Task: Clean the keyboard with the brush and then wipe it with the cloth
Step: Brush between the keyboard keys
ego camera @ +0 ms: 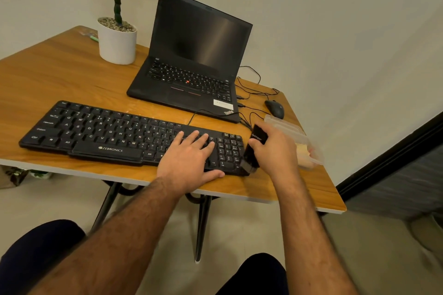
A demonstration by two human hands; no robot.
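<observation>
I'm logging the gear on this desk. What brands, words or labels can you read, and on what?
"ZEBRONICS": front edge of the keyboard, under the space bar.
"ThinkPad": laptop palm rest corner.
Keyboard key legends such as "Ctrl" and "Alt": readable.
White sticker on laptop: too blurred.
Print on the brush: unreadable.

"ZEBRONICS", in white with a small logo to its left, is printed on the front edge of the black keyboard [124, 132], below the space bar. White key legends are read on it, among them "Ctrl", "Alt", "Caps Lock" and the letter rows. "ThinkPad" is marked on the palm rest corner of the laptop [191, 72]. The script on the black brush [254, 148] is not legible.
</observation>
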